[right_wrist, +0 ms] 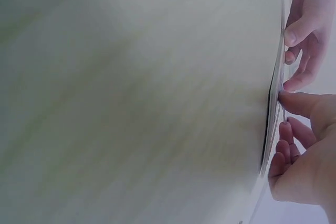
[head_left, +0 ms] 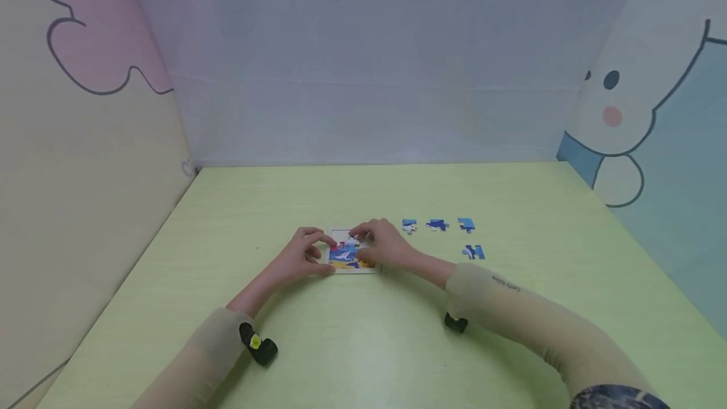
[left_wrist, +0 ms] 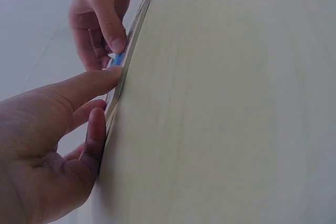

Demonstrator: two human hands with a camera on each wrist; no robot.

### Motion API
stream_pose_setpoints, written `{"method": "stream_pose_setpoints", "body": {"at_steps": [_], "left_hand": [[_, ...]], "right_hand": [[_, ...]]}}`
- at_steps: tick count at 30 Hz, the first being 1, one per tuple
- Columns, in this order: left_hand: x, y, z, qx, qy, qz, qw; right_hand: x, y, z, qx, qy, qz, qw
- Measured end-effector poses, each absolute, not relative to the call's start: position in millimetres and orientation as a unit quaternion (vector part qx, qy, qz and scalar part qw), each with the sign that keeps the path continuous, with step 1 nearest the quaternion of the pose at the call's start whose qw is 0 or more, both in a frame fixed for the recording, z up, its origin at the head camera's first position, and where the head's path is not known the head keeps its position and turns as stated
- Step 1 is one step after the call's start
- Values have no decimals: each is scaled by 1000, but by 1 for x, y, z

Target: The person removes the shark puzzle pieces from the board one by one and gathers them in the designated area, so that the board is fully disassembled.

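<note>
A small jigsaw puzzle tray (head_left: 353, 271) with a pale rim lies flat on the table. Its near part is filled with a blue and yellow picture (head_left: 342, 256); pale backing shows at the far side. My left hand (head_left: 300, 254) holds the tray's left side, thumb at the near corner and fingers farther up. Over the right part, my right hand (head_left: 387, 245) pinches a puzzle piece (head_left: 353, 240) between thumb and fingers, low against the tray. Both wrist views show the tray (left_wrist: 137, 30) nearly edge-on, and the fingers hide much of the piece.
Several loose blue puzzle pieces lie right of the tray: one piece (head_left: 409, 226) nearest it, another piece (head_left: 438, 225) beside that, a third (head_left: 466, 225) farther right, and a piece (head_left: 474, 252) closer to me. The light green table (head_left: 352, 346) meets cloth-covered walls behind and at both sides.
</note>
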State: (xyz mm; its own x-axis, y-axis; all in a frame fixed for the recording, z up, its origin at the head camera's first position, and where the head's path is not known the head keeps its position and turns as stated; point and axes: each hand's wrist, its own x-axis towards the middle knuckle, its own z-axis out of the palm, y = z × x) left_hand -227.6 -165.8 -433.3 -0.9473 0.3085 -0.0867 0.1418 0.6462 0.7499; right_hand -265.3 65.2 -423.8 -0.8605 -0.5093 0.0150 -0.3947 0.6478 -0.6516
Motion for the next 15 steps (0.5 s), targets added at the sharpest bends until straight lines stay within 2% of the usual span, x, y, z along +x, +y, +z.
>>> {"method": "stream_pose_setpoints", "body": {"at_steps": [6,15], "left_hand": [[-228,-166,-434,126,901,403,102],[-227,-166,-434,130,898,407,102]], "right_hand": [[-265,67,-423,-293,911,-287,51],[-262,70,-417,-298,912,-279,42]]}}
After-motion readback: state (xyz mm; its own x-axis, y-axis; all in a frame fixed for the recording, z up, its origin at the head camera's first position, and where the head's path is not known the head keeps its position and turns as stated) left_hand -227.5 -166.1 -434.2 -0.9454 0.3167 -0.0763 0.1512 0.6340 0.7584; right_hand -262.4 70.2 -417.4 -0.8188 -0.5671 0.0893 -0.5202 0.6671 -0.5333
